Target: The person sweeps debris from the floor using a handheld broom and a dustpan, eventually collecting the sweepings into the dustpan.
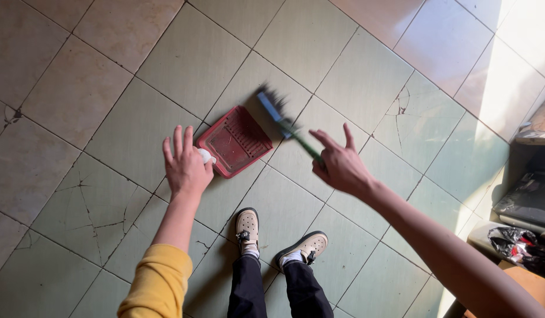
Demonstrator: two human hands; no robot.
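My left hand [186, 164] reaches down over the white handle [206, 156] of a red dustpan [236, 140] that lies on the tiled floor; the thumb touches the handle while the fingers are spread upward. My right hand [338, 163] holds the green handle of a small broom [282, 119], whose dark bristles are blurred just past the dustpan's far right edge. Forefinger and little finger of that hand stick out. Both my feet in beige shoes [247, 227] stand below the dustpan.
The floor is of large pale green and pinkish tiles [107, 141], several of them cracked. Dark bags and crumpled wrapping [517, 244] lie against the right edge. Bright sunlight falls across the top right corner.
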